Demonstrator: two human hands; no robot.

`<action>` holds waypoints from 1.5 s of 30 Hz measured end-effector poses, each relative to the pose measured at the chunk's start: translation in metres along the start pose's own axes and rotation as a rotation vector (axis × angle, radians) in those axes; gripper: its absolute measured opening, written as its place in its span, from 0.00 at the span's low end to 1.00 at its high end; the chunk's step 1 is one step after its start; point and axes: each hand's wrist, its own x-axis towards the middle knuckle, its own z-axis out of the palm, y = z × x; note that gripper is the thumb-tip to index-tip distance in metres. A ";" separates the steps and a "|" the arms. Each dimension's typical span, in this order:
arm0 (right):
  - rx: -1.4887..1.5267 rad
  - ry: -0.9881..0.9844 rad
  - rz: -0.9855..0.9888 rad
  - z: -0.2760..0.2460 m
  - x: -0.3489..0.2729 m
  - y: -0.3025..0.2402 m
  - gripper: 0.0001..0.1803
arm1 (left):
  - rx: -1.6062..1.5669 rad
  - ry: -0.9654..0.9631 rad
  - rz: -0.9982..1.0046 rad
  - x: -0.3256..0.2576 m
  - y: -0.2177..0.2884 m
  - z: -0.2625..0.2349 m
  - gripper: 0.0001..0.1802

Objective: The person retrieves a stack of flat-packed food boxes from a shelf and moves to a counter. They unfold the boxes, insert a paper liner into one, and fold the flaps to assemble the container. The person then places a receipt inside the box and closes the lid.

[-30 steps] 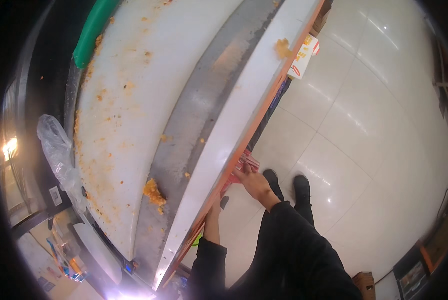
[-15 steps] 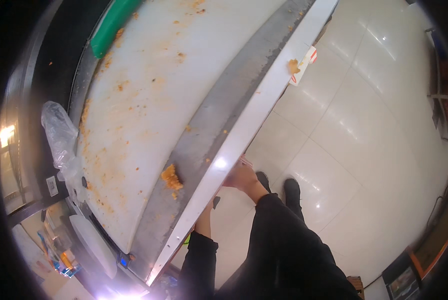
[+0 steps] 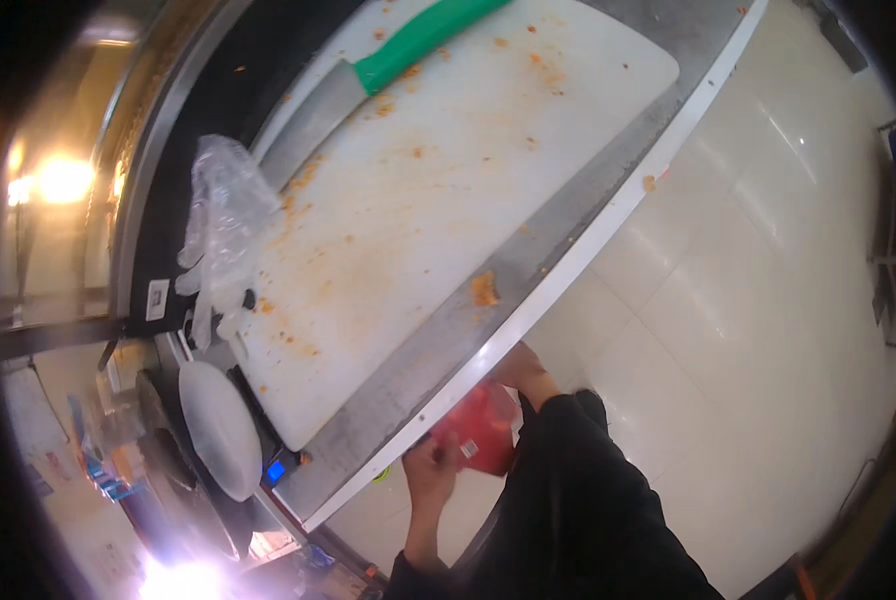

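Red packet (image 3: 486, 428) has come into fuller view, left hand (image 3: 431, 474) gripping it, right hand (image 3: 521, 368) partly hidden, grip unclear.

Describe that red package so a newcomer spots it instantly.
Start at the white cutting board, then move down past the counter's white front edge. The red package is between the left hand and right hand. Red with a small white label, it stands out from the black sleeve.

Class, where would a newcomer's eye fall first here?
Probably on the green-handled metal knife, lying along the upper-left side of the crumb-strewn white cutting board. Next, the red package with a white label, below the white counter edge, with the left hand and right hand at it. A white glare flares bottom left.
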 end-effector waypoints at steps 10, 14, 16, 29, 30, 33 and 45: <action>0.634 -0.123 -0.060 -0.051 -0.277 -0.039 0.48 | 0.485 -0.191 0.230 -0.160 0.004 0.062 0.23; 0.439 -0.162 -0.118 -0.069 -0.340 -0.034 0.57 | 0.504 -0.055 0.414 -0.222 0.026 0.061 0.35; 0.131 -0.186 -0.118 -0.073 -0.353 -0.022 0.60 | 0.663 0.129 0.583 -0.246 0.027 0.054 0.35; 0.629 -0.662 -0.732 -0.051 -0.415 -0.201 0.49 | 0.269 0.635 0.430 -0.387 0.036 -0.060 0.21; 0.528 -0.646 -0.791 -0.043 -0.416 -0.210 0.46 | 0.271 0.698 0.379 -0.395 0.031 -0.066 0.20; 0.470 -0.713 -0.812 -0.013 -0.417 -0.239 0.44 | 0.269 0.830 0.258 -0.417 0.014 -0.081 0.19; 0.069 -0.790 -1.065 0.114 -0.411 -0.382 0.34 | 0.037 1.237 -0.074 -0.469 -0.090 -0.162 0.04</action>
